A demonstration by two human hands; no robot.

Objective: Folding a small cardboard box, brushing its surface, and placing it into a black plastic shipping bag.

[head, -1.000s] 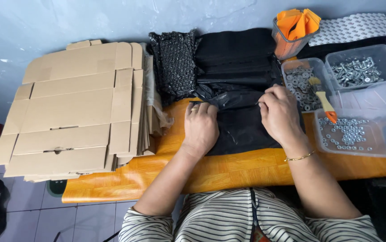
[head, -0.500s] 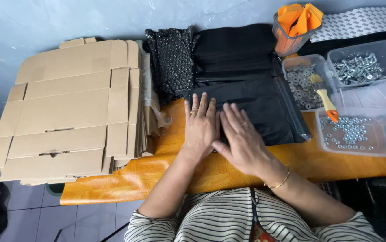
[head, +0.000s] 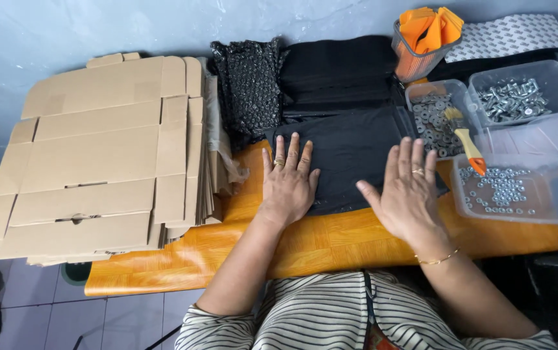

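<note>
Far left, a stack of flat cardboard boxes, unfolded and untouched. Black bubble-wrap pouches and more folded black bags sit behind. On the orange table, the left hand and right hand both lie flat, fingers spread, pressing a black plastic bag; neither grips it. Bag looks flattened, seemingly empty. Tubs of washers, screws and nuts to the right, not yet packed by the look of it.

- The single head view looks steeply down from above the person's chest, at close range.
- It faces forward across the orange wooden tabletop toward the pale grey wall.
</note>
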